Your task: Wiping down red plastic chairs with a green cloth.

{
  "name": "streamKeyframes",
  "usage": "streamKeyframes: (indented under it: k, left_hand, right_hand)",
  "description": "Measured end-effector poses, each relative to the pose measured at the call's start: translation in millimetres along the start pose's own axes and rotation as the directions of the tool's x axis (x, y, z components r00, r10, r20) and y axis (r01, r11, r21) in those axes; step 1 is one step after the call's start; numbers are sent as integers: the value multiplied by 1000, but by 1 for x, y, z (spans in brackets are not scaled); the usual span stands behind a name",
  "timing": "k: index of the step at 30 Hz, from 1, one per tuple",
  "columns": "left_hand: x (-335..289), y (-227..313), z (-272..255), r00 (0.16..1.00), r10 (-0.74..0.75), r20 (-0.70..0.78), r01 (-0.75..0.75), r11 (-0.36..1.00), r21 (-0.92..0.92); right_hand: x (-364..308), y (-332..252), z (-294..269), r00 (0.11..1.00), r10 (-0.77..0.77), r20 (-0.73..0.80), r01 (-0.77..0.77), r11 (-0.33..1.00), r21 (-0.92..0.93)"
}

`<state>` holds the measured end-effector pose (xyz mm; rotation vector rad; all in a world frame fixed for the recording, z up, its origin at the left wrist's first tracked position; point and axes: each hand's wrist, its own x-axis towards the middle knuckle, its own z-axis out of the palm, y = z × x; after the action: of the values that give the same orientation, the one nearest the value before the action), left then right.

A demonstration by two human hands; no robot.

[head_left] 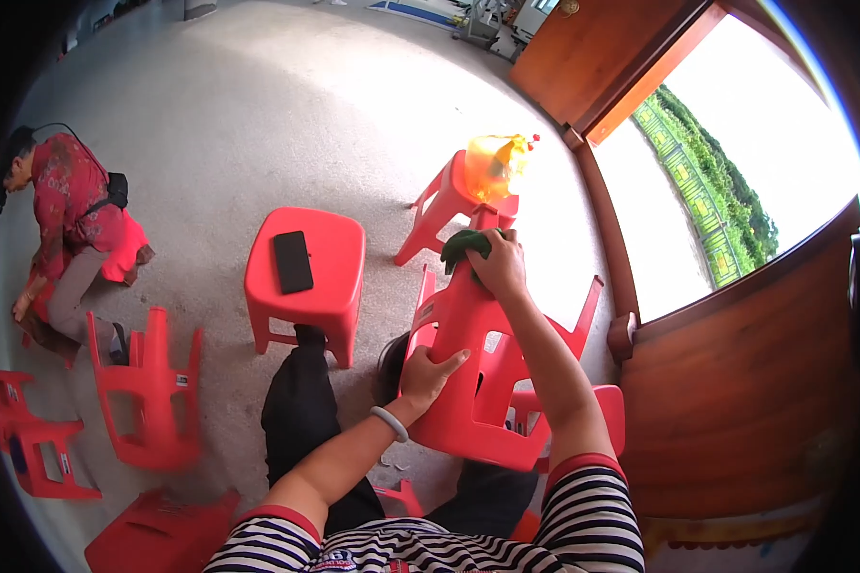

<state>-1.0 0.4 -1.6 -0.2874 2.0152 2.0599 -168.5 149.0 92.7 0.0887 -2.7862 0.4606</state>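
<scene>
The tilted red stool (468,401) is serving as the landmark, its legs pointing outward and away from its seat. The left hand (430,377) is clamping the stool's left side, thumb lying across the broad leg, while the right hand (499,267) is closing around a green cloth (463,245) and pressing it against that leg's far end. Wiping well probably calls for keeping the left grip firm, folding the cloth over the leg's corners and stroking with even pressure, so that the stool is not twisting. Beyond the stool and to its left, the concrete floor (210,134) is offering the wider room for turning; to its right, the wooden door frame (604,222) is making a hard edge. Left of it, an upright stool (339,253) is carrying a black case (293,263), which swinging legs could be catching; just beyond it, an orange bag (492,172) is resting.
</scene>
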Motion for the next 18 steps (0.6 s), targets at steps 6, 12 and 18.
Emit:
streamKeyframes:
  k: [6,12,18]
  left_hand:
    - [2,-4,6,1000,13,-4,-13,1000,19]
    - [-1,-8,1,1000,-10,-19,9,1000,-20]
    - [-5,12,3,1000,-7,14,6,1000,9]
  right_hand:
    - [55,-3,11,989,132,-73,-140,983,-118]
    - [16,-2,7,998,58,0,-58,997,-56]
    - [43,4,-1,994,106,5,-106,991,-79]
